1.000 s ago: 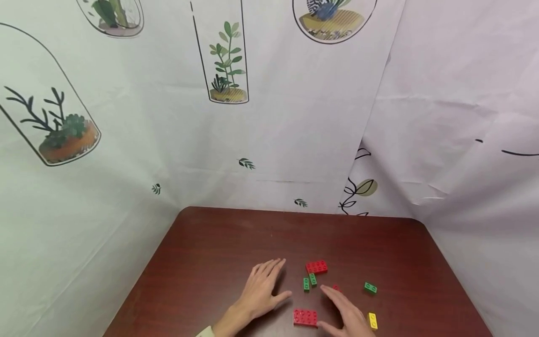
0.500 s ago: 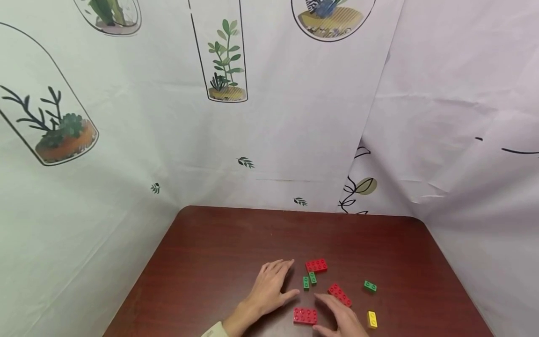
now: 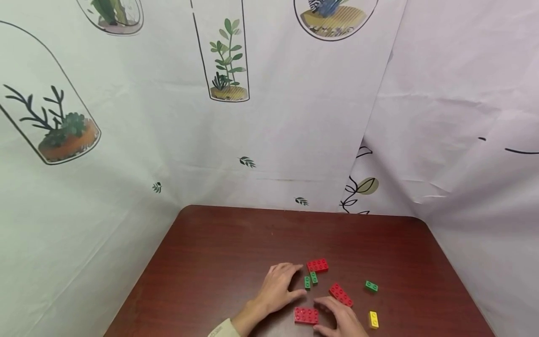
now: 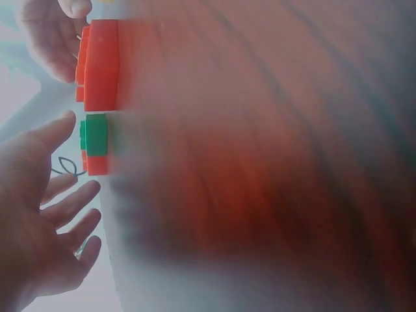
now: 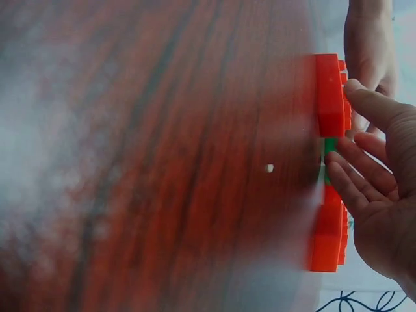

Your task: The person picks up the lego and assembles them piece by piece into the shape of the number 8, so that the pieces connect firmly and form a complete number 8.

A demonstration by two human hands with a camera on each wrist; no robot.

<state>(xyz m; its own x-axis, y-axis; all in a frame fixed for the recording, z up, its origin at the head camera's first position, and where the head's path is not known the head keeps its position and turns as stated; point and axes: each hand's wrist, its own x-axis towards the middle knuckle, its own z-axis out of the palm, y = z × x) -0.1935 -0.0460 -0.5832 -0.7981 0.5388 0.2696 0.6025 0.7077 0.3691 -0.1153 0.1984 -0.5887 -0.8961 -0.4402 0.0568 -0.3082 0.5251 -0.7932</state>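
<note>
A red toy brick (image 3: 306, 316) lies near the table's front, studs up, with my right hand (image 3: 343, 320) at its right end. The right thumb sits close to that brick; I cannot tell whether it touches. Loosely bent fingers of that hand hold nothing, also in the right wrist view. My left hand (image 3: 275, 290) hovers left of two small green bricks (image 3: 307, 283), fingers spread and bare in the left wrist view. Behind the green pair lies another red brick (image 3: 317, 266). A third red brick (image 3: 340, 294) lies slanted just beyond the right hand's fingers.
Farther right on the brown table (image 3: 227, 243) lie a small green brick (image 3: 371, 286) and a yellow brick (image 3: 373, 320). White curtains (image 3: 269, 140) with plant prints hang behind the table and at both sides.
My left hand has shifted right, towards the green bricks. The right hand has drawn slightly left and back, uncovering the slanted red brick. The bricks stay in place.
</note>
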